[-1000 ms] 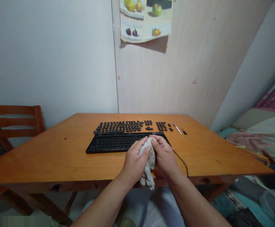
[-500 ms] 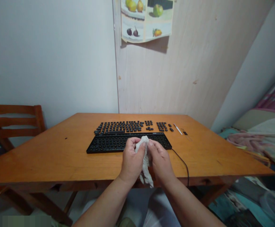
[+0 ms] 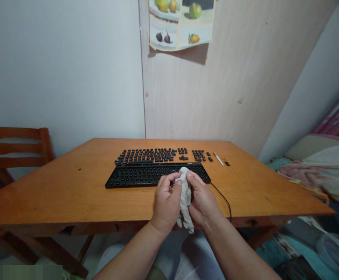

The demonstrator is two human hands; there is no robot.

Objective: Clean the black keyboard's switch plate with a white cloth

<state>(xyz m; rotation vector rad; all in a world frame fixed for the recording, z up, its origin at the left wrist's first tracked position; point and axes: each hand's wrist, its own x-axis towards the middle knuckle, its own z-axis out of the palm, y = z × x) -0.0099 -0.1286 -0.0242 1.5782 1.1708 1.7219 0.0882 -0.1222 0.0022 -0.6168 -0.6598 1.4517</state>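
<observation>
A bunched grey-white cloth is pinched between my two hands near the table's front edge, its loose end hanging down. My left hand is closed on its left side, thumb on top. My right hand grips the right side with thumb and fingers; some fingertips are hidden behind the cloth. Just beyond the hands lies a black keyboard base with its keycaps off, its right part partly covered by the hands. Behind it the loose black keycaps are laid out in keyboard order.
A white pen-like stick and a small dark tool with thin wire lie right of the keycaps. The keyboard's cable runs over the front edge of the wooden table. A wooden chair stands at the left.
My hands shifted slightly left, then back right, turning and rebunching the cloth between the fingers. The keyboard base and keycaps have stayed in place.
</observation>
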